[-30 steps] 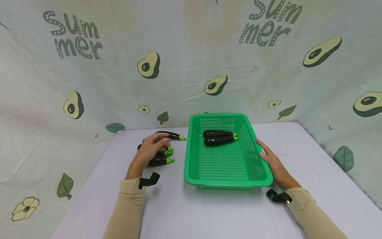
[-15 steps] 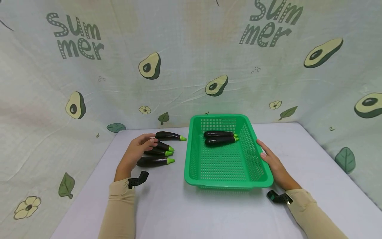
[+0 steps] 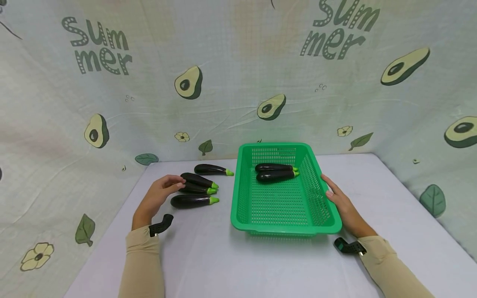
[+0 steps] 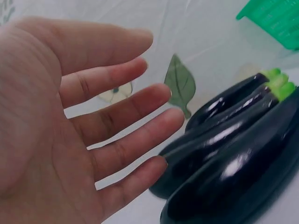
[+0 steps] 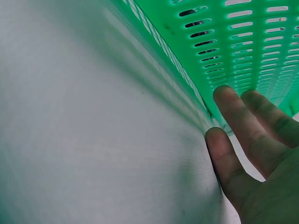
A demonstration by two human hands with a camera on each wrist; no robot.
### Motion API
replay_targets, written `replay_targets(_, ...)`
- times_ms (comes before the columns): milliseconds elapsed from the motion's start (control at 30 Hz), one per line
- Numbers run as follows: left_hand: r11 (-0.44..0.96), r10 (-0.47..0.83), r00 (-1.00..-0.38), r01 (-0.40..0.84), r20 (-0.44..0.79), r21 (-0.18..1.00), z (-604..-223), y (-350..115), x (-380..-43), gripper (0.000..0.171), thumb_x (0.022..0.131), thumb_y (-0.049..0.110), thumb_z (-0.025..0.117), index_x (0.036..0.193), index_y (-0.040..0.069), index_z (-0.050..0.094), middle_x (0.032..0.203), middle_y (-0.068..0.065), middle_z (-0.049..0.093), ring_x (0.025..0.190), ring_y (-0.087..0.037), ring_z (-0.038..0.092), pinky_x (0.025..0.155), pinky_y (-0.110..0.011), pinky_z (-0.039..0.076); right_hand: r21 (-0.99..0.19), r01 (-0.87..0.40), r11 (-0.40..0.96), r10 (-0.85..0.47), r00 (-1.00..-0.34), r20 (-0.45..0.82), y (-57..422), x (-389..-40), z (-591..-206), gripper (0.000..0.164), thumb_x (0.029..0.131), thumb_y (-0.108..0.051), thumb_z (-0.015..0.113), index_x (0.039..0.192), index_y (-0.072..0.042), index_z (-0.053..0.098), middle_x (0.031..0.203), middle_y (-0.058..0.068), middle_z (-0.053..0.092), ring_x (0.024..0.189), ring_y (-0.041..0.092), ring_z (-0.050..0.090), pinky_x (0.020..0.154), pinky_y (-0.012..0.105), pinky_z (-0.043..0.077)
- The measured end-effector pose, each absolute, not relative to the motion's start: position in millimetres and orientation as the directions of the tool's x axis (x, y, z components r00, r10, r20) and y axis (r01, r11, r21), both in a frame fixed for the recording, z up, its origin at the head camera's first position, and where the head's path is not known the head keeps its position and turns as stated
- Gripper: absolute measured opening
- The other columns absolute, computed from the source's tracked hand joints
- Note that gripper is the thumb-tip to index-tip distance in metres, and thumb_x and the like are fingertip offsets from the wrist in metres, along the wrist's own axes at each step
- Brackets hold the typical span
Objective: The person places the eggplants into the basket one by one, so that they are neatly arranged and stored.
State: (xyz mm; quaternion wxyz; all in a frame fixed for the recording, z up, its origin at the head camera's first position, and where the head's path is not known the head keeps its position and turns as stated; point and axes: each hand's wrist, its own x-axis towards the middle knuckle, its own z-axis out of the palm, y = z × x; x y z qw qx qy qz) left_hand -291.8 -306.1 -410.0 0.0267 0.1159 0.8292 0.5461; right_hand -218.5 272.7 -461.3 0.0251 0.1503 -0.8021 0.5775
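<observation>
My left hand (image 3: 158, 196), fingers loosely extended, is by the blunt ends of several dark purple eggplants (image 3: 191, 201) on the table. In the left wrist view the palm holds nothing, and its fingertips (image 4: 175, 116) overlap the edge of an eggplant (image 4: 233, 163); I cannot tell whether they touch. A green perforated basket (image 3: 283, 228) stands right of centre with two eggplants (image 3: 275, 176) lying inside near its far end. My right hand (image 3: 344, 209) rests against the basket's right side. In the right wrist view, fairly straight fingers (image 5: 233, 109) lie along its outer wall.
One eggplant (image 3: 210, 169) lies farther back, apart from the close group. The white tabletop (image 3: 238, 265) extends in front of the basket. A printed cloth (image 3: 223, 82) hangs behind the table.
My left hand has drawn back to the left from over the eggplants, uncovering more of them. The right hand and the basket stay in place.
</observation>
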Motion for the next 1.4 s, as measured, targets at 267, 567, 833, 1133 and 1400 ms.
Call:
replay_targets(267,0.383,0.196,-0.979,0.132,0.059,0.914,-426,-321,-293,0.049,0.099,0.032,0.067,0.137,0.004,0.054,0.138,-0.016,0.054,0.127,-0.028,0.05,0.111,-0.051,0.033,-0.92,-0.268,0.287,-0.209,-0.954,0.213,273,-218,-461,0.054,0.111,-0.034,0.029,0.162,-0.032,0.012,0.166,0.01,0.007,0.137,0.01,0.023,0.098,0.024,0.028)
replay_targets(567,0.424,0.195,-0.98,0.112,0.03,0.899,-441,-332,-289,0.052,0.097,0.034,0.069,0.138,0.005,0.055,0.14,-0.015,0.054,0.127,-0.028,0.05,0.102,-0.036,0.043,-0.92,-0.267,0.288,-0.211,-0.954,0.211,273,-219,-462,0.054,0.111,-0.034,0.03,0.162,-0.032,0.012,0.167,0.009,0.007,0.139,0.01,0.021,0.1,0.026,0.027)
replay_targets(833,0.449,0.192,-0.981,0.079,-0.01,0.89,-430,-323,-282,0.045,0.1,0.017,0.064,0.138,-0.005,0.052,0.139,-0.025,0.053,0.129,-0.039,0.048,0.105,-0.05,0.04,-0.92,-0.27,0.284,-0.211,-0.953,0.215,272,-218,-461,0.054,0.111,-0.034,0.03,0.162,-0.032,0.012,0.167,0.009,0.007,0.14,0.01,0.02,0.1,0.025,0.026)
replay_targets(1133,0.518,0.212,-0.976,0.07,-0.049,0.852,-449,-332,-292,0.05,0.098,0.032,0.068,0.138,0.005,0.056,0.139,-0.015,0.055,0.128,-0.031,0.049,0.106,-0.048,0.039,-0.922,-0.267,0.28,-0.21,-0.954,0.213,273,-218,-461,0.054,0.111,-0.034,0.03,0.162,-0.031,0.012,0.167,0.009,0.006,0.139,0.008,0.02,0.1,0.025,0.026)
replay_targets(1400,0.512,0.254,-0.965,0.08,-0.062,0.855,-450,-333,-291,0.051,0.095,0.032,0.071,0.138,0.009,0.058,0.144,-0.014,0.051,0.133,-0.034,0.044,0.109,-0.052,0.033,-0.918,-0.271,0.29,-0.211,-0.954,0.215,273,-218,-460,0.054,0.111,-0.034,0.029,0.163,-0.031,0.012,0.166,0.013,0.008,0.134,0.009,0.026,0.096,0.023,0.03)
